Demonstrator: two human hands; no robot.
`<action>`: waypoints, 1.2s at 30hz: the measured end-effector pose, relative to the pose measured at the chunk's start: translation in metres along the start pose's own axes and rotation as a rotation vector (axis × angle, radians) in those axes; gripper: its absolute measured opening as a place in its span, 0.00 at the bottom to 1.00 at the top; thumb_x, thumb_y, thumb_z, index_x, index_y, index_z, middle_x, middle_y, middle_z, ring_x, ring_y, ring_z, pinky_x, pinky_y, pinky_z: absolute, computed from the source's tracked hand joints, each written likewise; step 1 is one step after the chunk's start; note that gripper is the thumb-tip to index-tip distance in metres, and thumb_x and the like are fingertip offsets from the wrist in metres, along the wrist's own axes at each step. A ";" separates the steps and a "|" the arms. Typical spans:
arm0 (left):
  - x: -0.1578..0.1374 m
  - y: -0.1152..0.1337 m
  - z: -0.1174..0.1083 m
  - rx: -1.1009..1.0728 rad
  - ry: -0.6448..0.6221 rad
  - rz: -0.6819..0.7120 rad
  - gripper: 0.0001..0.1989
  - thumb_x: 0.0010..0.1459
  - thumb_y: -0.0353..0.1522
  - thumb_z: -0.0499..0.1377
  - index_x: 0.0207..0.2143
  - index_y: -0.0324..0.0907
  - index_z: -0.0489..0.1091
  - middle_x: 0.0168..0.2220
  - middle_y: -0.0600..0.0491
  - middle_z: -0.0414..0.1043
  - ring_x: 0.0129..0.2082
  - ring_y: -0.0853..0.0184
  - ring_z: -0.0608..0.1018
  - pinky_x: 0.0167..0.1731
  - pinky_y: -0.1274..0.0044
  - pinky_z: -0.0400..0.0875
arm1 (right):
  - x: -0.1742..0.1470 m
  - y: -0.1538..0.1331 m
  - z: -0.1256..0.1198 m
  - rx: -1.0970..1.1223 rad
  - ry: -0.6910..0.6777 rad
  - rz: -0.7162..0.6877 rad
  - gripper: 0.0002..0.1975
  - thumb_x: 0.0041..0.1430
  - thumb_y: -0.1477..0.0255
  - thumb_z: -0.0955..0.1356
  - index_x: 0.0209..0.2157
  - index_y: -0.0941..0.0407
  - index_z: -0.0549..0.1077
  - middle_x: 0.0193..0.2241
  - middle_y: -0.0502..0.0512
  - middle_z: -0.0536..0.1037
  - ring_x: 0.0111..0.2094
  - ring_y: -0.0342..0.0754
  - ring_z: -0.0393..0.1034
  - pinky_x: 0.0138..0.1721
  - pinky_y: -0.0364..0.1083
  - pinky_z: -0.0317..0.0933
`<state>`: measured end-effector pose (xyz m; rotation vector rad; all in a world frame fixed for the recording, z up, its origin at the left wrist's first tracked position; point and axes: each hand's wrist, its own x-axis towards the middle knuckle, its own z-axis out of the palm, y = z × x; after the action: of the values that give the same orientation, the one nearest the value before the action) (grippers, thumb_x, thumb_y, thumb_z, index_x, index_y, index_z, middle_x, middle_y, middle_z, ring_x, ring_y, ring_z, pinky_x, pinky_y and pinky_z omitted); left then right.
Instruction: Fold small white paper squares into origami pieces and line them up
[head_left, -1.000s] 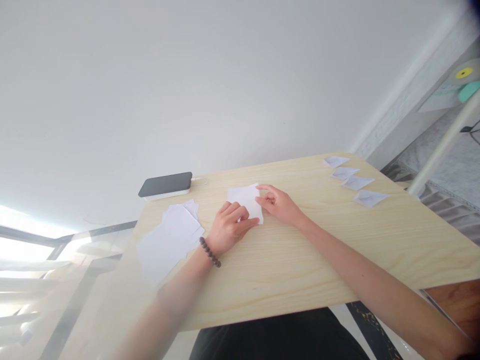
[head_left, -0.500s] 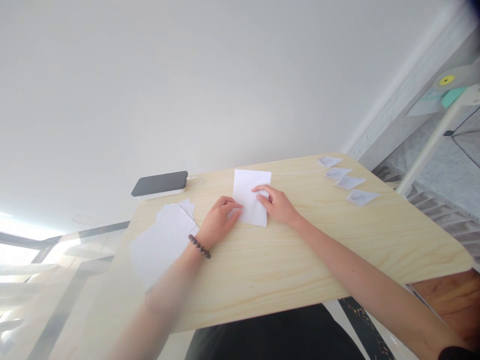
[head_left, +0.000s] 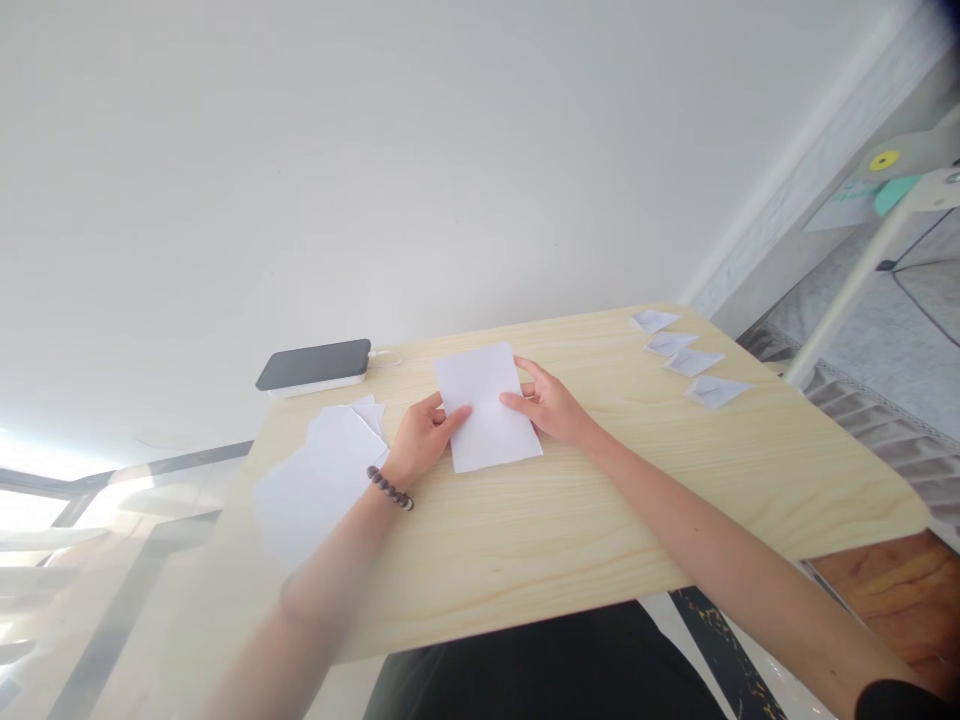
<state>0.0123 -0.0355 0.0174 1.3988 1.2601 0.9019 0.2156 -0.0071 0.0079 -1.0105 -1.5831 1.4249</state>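
Note:
A white sheet of paper [head_left: 486,425] is held just above the table in front of me. My left hand [head_left: 427,432] grips its left edge, thumb on top and fingers behind. On the opposite edge, my right hand [head_left: 546,402] pinches the sheet the same way, its thumb lying on the paper's face. The fingertips beneath the sheet are hidden. Left of my left hand lies a loose pile of white paper sheets [head_left: 322,480], partly covered by my forearm.
A dark-topped power bank or phone-like device [head_left: 315,366] with a white cable stands at the table's back left. Several folded white paper pieces [head_left: 717,391] lie in a row along the right side of the wooden table [head_left: 600,530]. A wall [head_left: 480,160] rises behind.
The paper has come off the table toward me and turned slightly. Both hands have gone from resting on its face to gripping its two side edges.

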 end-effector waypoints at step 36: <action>0.002 -0.001 0.003 -0.083 0.017 -0.025 0.19 0.50 0.44 0.56 0.39 0.41 0.67 0.26 0.55 0.67 0.21 0.73 0.67 0.18 0.83 0.58 | -0.005 -0.005 0.007 -0.356 0.050 -0.060 0.17 0.53 0.59 0.62 0.35 0.58 0.71 0.24 0.50 0.70 0.16 0.37 0.62 0.14 0.37 0.56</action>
<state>0.0151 -0.0347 0.0152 1.3100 1.2372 0.9400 0.2105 -0.0144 0.0119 -1.1793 -1.8534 1.0902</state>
